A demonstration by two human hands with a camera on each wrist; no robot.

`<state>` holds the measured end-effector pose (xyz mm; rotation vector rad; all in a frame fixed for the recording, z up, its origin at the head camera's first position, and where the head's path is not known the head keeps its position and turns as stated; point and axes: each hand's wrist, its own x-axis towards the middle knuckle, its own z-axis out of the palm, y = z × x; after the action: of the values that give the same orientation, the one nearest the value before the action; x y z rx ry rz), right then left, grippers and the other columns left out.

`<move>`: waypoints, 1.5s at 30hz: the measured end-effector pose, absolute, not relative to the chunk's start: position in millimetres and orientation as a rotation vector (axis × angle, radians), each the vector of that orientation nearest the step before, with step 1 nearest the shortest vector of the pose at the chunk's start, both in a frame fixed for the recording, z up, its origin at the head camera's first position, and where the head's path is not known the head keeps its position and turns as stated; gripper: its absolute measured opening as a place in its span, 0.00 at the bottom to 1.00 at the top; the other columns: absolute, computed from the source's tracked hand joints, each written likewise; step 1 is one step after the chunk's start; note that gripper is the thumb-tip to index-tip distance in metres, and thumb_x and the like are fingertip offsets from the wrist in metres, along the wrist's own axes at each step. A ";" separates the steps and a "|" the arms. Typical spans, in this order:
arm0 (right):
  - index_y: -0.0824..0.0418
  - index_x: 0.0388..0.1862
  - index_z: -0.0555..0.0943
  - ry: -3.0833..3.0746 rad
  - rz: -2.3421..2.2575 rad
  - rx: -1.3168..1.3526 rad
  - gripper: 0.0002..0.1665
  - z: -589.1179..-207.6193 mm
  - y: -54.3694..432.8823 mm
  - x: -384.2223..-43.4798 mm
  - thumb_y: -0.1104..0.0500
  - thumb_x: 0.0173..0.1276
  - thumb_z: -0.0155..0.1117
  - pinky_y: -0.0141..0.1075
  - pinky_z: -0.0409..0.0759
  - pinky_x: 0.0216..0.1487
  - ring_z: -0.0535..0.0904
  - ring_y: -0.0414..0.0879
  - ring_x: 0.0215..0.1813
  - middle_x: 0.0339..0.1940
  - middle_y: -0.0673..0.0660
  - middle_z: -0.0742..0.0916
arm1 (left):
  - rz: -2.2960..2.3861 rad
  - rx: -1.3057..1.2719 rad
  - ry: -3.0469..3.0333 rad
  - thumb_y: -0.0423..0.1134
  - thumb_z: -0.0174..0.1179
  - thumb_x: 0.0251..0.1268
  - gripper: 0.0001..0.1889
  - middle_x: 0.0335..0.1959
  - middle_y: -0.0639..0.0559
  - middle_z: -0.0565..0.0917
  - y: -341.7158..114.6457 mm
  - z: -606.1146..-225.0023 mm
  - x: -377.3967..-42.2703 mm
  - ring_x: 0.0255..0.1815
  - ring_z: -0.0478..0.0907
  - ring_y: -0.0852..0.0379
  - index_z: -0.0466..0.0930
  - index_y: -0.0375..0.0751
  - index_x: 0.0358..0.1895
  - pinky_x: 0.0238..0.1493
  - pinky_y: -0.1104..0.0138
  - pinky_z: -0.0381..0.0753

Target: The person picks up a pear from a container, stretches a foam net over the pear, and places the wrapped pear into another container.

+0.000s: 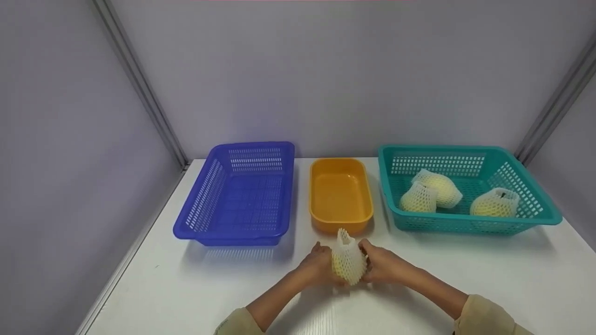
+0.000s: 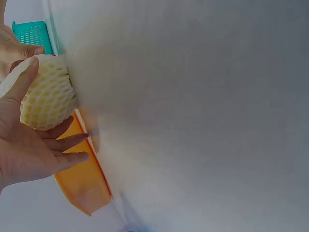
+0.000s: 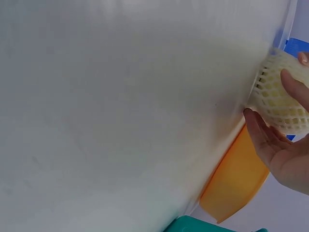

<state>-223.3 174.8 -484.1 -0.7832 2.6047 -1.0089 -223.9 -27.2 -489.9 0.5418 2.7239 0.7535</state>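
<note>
A yellow fruit that looks like a pear (image 1: pixel 348 261), in a white foam net, is held between both hands above the near part of the table. From the left side my left hand (image 1: pixel 319 267) grips it, the thumb pressed on the net in the left wrist view and the other fingers spread beneath. My right hand (image 1: pixel 384 265) holds the opposite side, with its thumb (image 3: pixel 293 88) on the net. The net's loose end rises above the fruit in the head view. Just beyond the hands stands an orange bin (image 1: pixel 341 223), its visible floor bare.
At the left is a blue basket (image 1: pixel 242 235) with nothing visible inside. A teal basket (image 1: pixel 465 223) at the right holds three netted fruits, one of them a netted fruit (image 1: pixel 495 203) with a dark stem. Grey walls enclose the white table (image 1: pixel 163 288).
</note>
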 end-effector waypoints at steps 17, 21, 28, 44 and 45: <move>0.63 0.67 0.56 2.389 -1.056 -0.754 0.45 -456.8 186.7 -224.9 0.51 0.57 0.68 0.51 0.71 0.52 0.70 0.56 0.53 0.56 0.61 0.72 | 1.022 0.768 2.482 0.43 0.71 0.47 0.42 0.55 0.46 0.70 -41.0 -471.5 -224.1 0.60 0.62 0.47 0.56 0.34 0.64 0.62 0.56 0.58; 0.66 0.65 0.60 2.373 -1.105 -0.763 0.39 -455.4 184.6 -224.2 0.52 0.61 0.65 0.50 0.72 0.51 0.71 0.56 0.53 0.56 0.61 0.72 | 1.095 0.757 2.466 0.42 0.70 0.49 0.35 0.50 0.50 0.76 -39.7 -468.0 -225.0 0.52 0.71 0.54 0.65 0.37 0.61 0.53 0.61 0.69; 0.64 0.64 0.63 2.381 -1.148 -0.750 0.38 -459.9 181.6 -226.5 0.56 0.58 0.68 0.48 0.73 0.51 0.72 0.57 0.53 0.54 0.60 0.75 | 1.036 0.645 2.516 0.39 0.71 0.47 0.30 0.45 0.49 0.80 -37.3 -467.1 -225.6 0.46 0.75 0.54 0.71 0.36 0.55 0.48 0.62 0.73; 0.67 0.59 0.62 2.492 -1.136 -0.779 0.40 -480.1 175.7 -220.7 0.62 0.51 0.73 0.45 0.76 0.47 0.75 0.58 0.51 0.52 0.64 0.77 | 0.985 0.624 2.587 0.35 0.74 0.40 0.31 0.42 0.50 0.77 -32.5 -483.5 -222.8 0.46 0.74 0.51 0.70 0.35 0.51 0.50 0.60 0.72; 0.67 0.59 0.62 2.499 -1.133 -0.777 0.41 -480.9 175.5 -220.6 0.62 0.50 0.73 0.45 0.76 0.47 0.75 0.58 0.51 0.52 0.64 0.77 | 0.984 0.611 2.589 0.35 0.74 0.40 0.31 0.42 0.49 0.77 -31.8 -484.0 -222.8 0.46 0.74 0.51 0.70 0.35 0.51 0.49 0.60 0.72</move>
<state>-220.6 175.5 -480.9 -0.7766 2.4994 -1.1327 -222.8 -31.8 -484.0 0.6113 2.5894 0.9838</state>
